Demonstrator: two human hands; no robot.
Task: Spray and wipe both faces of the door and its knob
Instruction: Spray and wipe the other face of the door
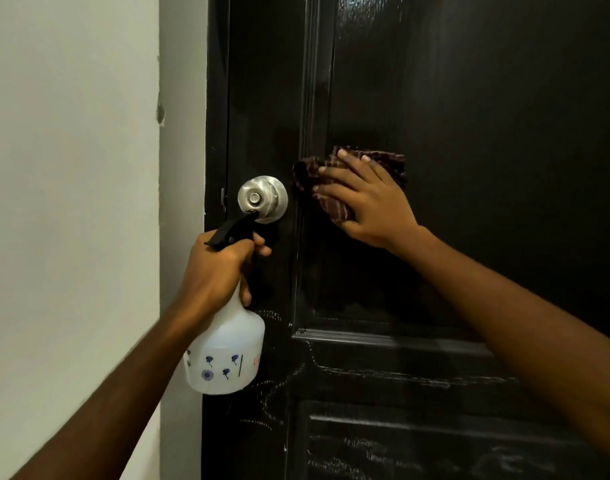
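On my feed: black door (pixel 469 98), silver knob (pixel 262 199) near its left edge, pale wall (pixel 71 168) beside. Left hand (pixel 220 268) wrapped round the neck of a white spray bottle (pixel 227 351), black nozzle at the knob's lower edge. Right hand (pixel 369 202), fingers spread flat, pressing a dark striped cloth (pixel 386 159) against the door just right of the knob.

The left arm (pixel 106 393) and right arm (pixel 521 323), both bare, reach forward and up from the lower corners. The left grip (pixel 223 268) curls round the neck of a bottle (pixel 227 351), forefinger hooked forward. The right grip (pixel 365 202), higher up, lies flat with straight, spread fingers, pressing a cloth (pixel 390 161).
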